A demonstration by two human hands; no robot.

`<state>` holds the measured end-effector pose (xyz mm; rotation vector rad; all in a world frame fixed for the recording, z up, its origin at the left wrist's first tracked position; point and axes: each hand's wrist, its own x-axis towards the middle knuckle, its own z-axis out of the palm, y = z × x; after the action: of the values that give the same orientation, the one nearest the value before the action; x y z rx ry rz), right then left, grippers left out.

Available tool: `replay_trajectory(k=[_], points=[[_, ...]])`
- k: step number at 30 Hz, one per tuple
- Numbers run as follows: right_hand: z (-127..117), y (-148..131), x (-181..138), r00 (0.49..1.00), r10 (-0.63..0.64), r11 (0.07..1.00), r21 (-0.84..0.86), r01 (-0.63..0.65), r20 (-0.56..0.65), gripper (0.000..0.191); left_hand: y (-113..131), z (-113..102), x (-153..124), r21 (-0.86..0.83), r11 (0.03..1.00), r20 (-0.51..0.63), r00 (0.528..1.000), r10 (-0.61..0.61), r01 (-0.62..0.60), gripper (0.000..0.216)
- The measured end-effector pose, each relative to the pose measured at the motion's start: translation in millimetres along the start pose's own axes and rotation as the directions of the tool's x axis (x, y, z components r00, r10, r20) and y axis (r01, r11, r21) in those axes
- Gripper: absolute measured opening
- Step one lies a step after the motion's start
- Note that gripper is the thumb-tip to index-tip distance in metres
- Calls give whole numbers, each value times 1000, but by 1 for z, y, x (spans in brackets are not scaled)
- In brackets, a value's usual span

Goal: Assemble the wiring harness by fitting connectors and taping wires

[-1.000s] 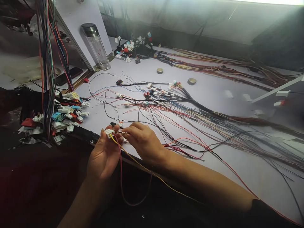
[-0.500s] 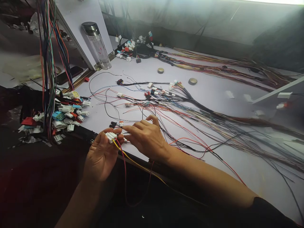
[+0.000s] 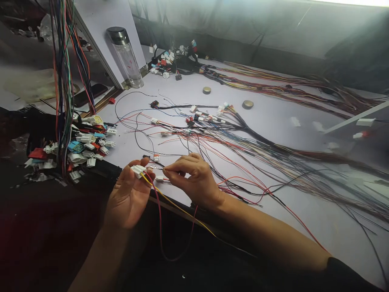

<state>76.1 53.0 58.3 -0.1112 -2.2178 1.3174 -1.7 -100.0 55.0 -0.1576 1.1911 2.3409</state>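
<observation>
Between the thumb and fingers of my left hand is a white wire connector. A yellow wire and a red wire run out of it and hang below the table edge. My right hand pinches a dark wire with a bare metal terminal at its tip. That tip points left, toward the connector, with a small gap between them. On the table just behind lie a small white-and-orange connector and a black connector, partly hidden by my left fingers.
A wire harness with loose wires spreads across the table. Bundled connectors hang at the left. A glass bottle stands at the back, near two tape rolls. Another harness lies along the back.
My right hand has drawn slightly right and now shows the wire's terminal in its pinch. My left hand, with the white connector, has shifted a little left and up, its fingers more spread.
</observation>
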Motion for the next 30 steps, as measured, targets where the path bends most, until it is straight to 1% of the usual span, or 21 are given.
replay_trajectory(k=[4, 6, 7, 8, 10, 12, 15, 18, 21, 26, 28, 30], points=[[1, 2, -5, 997, -63, 998, -22, 62, -46, 11, -1, 5, 5, -102, 995, 15, 1000, -24, 25, 31], [3, 1, -8, 997, -66, 997, -47, 64, -39, 12, -2, 10, 8, -144, 989, -29, 999, -17, 13, 18], [4, -1, -10, 998, -61, 996, -62, 59, -31, 13, -2, 14, 8, -159, 987, -69, 998, -15, 4, 10], [5, -3, -11, 998, -51, 996, -71, 50, -22, 14, -2, 18, 8, -169, 986, -113, 993, -15, -5, 6], [7, -7, -15, 1000, -26, 999, -46, 26, -7, 13, -3, 25, 8, -181, 983, -185, 983, -21, -13, 17], [8, -12, -17, 1000, 1, 1000, 14, 0, -7, 12, -4, 30, 6, -176, 984, -208, 978, -30, -7, 21], [9, -18, -16, 999, 34, 998, 54, -32, -40, 12, -6, 31, 4, -164, 986, -182, 982, -49, 19, 14], [7, -21, -14, 997, 53, 999, -3, -54, -59, 14, -9, 28, 3, -141, 990, -136, 990, -44, 25, 4], [5, -22, -13, 996, 73, 995, -60, -76, -52, 16, -11, 26, 3, -113, 994, -84, 996, 5, -14, 11], [5, -22, -14, 997, 58, 996, -69, -62, -59, 17, -13, 24, 2, -70, 994, -11, 997, 80, -80, 30], [5, -22, -14, 997, 57, 995, -74, -61, -61, 16, -14, 23, 2, -41, 993, -5, 994, 109, -109, 33], [5, -22, -15, 996, 61, 996, -69, -65, -63, 15, -15, 22, 2, -13, 989, -6, 989, 145, -145, 31]])
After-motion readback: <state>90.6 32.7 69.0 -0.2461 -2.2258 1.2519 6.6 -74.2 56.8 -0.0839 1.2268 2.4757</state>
